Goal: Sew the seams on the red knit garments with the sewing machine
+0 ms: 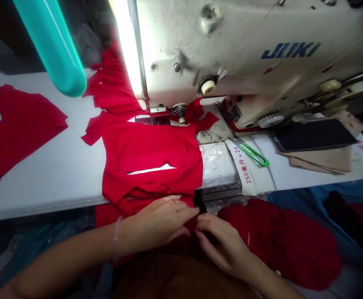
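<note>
The fabric (156,145) is plain red; the sewing machine (231,54), cream with blue lettering (288,51); the snips (253,155), green-handled.

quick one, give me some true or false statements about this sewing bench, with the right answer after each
1. The left hand and right hand are both at the red cloth. True.
2. Green scissors lie apart from both hands. True.
3. The scissors are pinned under the red cloth. False: they lie uncovered, to the right of the piece at the needle area.
4. A dark phone lies on brown card. True.
5. The right hand is resting on the phone. False: it is at the red cloth, away from the phone.
</note>
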{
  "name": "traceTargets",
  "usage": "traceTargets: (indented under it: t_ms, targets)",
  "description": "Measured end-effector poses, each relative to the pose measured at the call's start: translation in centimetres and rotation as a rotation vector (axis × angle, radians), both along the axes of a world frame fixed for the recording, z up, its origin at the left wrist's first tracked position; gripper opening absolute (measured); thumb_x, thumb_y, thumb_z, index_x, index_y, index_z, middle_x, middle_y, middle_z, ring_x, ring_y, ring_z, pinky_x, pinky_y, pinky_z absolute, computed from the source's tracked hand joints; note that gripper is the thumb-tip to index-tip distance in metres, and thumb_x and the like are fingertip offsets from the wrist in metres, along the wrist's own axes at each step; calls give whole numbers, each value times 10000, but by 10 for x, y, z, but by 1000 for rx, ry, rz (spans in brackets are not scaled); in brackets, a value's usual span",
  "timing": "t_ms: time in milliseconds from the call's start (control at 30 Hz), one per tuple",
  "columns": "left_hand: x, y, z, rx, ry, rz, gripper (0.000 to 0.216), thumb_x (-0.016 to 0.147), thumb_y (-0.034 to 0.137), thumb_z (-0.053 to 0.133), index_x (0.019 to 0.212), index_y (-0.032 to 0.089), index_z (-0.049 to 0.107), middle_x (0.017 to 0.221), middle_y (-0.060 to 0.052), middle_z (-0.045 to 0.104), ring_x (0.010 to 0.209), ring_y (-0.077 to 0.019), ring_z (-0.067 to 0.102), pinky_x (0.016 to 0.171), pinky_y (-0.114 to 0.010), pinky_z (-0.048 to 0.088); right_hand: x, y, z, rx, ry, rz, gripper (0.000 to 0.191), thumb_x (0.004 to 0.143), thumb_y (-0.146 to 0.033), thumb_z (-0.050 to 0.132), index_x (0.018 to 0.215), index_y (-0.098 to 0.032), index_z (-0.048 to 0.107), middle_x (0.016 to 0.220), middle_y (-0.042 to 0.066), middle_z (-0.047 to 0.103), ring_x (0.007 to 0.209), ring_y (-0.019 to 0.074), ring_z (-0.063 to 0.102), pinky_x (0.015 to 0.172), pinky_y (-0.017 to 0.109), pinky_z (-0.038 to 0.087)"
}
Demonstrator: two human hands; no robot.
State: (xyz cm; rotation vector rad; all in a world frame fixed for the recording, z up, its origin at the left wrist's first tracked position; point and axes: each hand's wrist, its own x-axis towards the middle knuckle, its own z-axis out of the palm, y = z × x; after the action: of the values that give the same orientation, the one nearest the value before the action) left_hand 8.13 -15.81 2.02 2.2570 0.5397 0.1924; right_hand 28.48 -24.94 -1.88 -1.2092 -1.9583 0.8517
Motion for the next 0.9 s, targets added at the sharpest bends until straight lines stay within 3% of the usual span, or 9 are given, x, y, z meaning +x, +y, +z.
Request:
traceTargets:
  t_ms: [100, 200, 333, 400, 467, 533, 667, 767, 900]
  targets:
    - [-1, 5, 13, -83, -59, 180, 142, 939, 191, 581, 903, 150, 713, 842, -37, 736, 763, -148, 679, 794, -238, 535, -14, 13, 9, -201, 189, -109, 94, 885, -219, 634, 957, -193, 579, 821, 9, 659, 711, 104, 613, 641, 181, 485]
    - [-22, 16, 37, -233, -165, 460, 144, 931, 234, 613, 871, 160, 721, 797, -7, 727, 687, -102, 644, 649, -172, 487, -27, 35, 5, -451, 359, -87, 90, 884, -261, 598, 869, -174, 610, 761, 4, 644, 675, 99, 594, 619, 182, 471]
    - [-50, 20, 45, -412, -232, 776, 161, 899, 304, 667, 860, 152, 703, 726, 10, 691, 624, -81, 595, 558, -149, 448, -43, 61, 10, -666, 561, -52, 113, 837, -257, 609, 910, -175, 636, 891, 25, 671, 812, 112, 632, 769, 215, 506]
    - [-55, 16, 42, -484, -262, 832, 171, 901, 318, 665, 868, 152, 691, 711, 15, 679, 604, -72, 577, 540, -143, 440, -53, 71, 17, -743, 681, 31, 218, 809, -267, 649, 1015, -197, 632, 1038, 36, 675, 946, 128, 642, 884, 250, 504]
    - [-56, 11, 43, -525, -267, 794, 175, 908, 317, 658, 858, 155, 699, 740, 7, 690, 646, -79, 598, 582, -145, 465, -66, 80, 26, -759, 747, 121, 315, 789, -306, 707, 1071, -204, 610, 1084, 37, 660, 988, 140, 631, 902, 270, 502]
    - [-58, 8, 49, -521, -268, 759, 179, 908, 313, 659, 831, 163, 719, 770, 0, 701, 690, -88, 614, 621, -147, 479, -75, 87, 31, -739, 715, 177, 278, 793, -359, 737, 969, -177, 623, 942, 21, 651, 861, 124, 613, 778, 235, 500]
    - [-78, 8, 61, -447, -356, 1001, 172, 852, 351, 731, 808, 185, 732, 766, 7, 690, 676, -91, 595, 586, -140, 465, -77, 93, 30, -759, 639, 156, 266, 846, -404, 698, 833, -142, 657, 752, 1, 617, 684, 84, 541, 636, 195, 438]
    - [-100, 12, 48, -411, -383, 1159, 204, 830, 393, 753, 811, 192, 722, 781, 15, 675, 700, -91, 590, 612, -132, 473, -71, 93, 21, -803, 656, 115, 277, 829, -392, 721, 939, -141, 685, 801, 19, 663, 716, 92, 589, 676, 199, 464]
    - [-127, 10, 31, -468, -254, 1104, 243, 874, 439, 691, 834, 200, 706, 794, 11, 677, 711, -103, 605, 627, -146, 482, -74, 89, 23, -698, 657, 159, 344, 878, -297, 656, 1199, -179, 622, 817, 2, 672, 711, 83, 629, 661, 177, 480]
